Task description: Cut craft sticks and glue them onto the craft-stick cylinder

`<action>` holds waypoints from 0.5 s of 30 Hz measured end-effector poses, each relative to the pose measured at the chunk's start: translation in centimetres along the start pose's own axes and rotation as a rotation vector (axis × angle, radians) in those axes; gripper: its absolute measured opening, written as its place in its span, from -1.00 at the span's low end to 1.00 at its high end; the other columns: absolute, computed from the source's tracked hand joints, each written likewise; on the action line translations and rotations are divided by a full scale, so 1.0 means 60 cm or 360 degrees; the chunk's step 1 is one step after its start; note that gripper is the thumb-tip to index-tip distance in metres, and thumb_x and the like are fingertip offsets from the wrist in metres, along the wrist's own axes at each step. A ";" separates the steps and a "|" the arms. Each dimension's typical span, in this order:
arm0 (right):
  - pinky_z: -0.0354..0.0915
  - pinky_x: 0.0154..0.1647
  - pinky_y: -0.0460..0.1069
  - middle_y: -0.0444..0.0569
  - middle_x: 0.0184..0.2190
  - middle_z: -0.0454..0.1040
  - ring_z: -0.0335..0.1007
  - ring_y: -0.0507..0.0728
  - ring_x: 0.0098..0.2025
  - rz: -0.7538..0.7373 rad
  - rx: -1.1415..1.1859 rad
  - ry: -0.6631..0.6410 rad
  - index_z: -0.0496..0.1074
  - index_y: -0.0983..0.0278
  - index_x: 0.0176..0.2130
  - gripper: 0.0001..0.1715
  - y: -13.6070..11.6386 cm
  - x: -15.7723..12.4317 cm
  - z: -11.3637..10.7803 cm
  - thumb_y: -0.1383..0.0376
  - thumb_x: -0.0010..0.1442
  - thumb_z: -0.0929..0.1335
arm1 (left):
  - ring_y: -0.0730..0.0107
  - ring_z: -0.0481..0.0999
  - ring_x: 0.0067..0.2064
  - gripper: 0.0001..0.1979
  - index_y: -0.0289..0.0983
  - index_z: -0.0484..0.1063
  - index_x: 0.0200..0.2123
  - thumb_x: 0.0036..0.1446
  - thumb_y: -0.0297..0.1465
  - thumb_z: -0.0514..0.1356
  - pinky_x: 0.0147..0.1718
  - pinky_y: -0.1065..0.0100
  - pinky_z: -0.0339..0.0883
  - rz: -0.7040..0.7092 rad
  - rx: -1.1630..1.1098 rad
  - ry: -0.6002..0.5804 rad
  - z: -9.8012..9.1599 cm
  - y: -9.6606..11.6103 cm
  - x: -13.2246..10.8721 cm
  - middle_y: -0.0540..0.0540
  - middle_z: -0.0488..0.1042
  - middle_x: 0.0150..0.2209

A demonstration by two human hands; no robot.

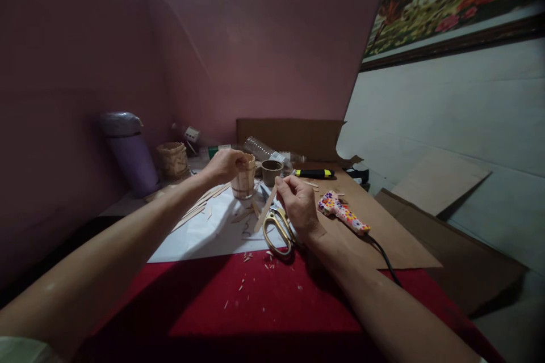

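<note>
My left hand (225, 165) is closed at the rim of a cup faced with wooden craft sticks (243, 184); its fingertips are partly hidden there. The cup stands upright on white paper. Between the thumb and fingers of my right hand (297, 201), a flat wooden craft stick (264, 210) slants down to the left. Under and beside that hand lie gold-handled scissors (276, 232). Loose craft sticks (200, 204) are spread on the paper left of the cup. A small brown round container (271, 172) stands right of the cup.
A flower-patterned glue gun (344, 212) with a black cord lies on cardboard (383, 244) at the right. Behind are a black-and-yellow cutter (315, 173) and a clear plastic bottle (259, 147). A purple bottle (131, 156) and another stick-covered cup (172, 160) stand left. Wood scraps dot the red cloth (238, 306).
</note>
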State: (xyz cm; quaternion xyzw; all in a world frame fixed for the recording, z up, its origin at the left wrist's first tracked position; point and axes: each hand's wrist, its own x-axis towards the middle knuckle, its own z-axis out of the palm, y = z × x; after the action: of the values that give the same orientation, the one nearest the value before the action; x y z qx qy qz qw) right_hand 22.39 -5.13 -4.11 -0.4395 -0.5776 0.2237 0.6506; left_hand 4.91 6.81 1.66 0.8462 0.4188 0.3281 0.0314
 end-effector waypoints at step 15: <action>0.02 -0.54 -0.11 -0.24 -0.64 0.19 0.03 -0.02 -0.57 0.0050 0.0114 -0.0089 0.26 0.24 -0.54 -0.59 0.004 0.000 0.003 0.08 0.23 0.32 | 0.41 0.40 -0.49 -0.83 -0.33 0.47 -0.42 0.06 -0.33 0.20 -0.46 0.36 0.26 -0.0419 -0.1268 0.0161 0.014 0.120 -0.096 -0.09 0.51 -0.51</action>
State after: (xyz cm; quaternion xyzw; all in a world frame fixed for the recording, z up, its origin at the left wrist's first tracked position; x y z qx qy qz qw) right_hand 22.26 -4.95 -4.32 -0.4185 -0.5801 0.2664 0.6460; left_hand 7.83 -1.86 0.29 0.6901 0.3648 0.4985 0.3771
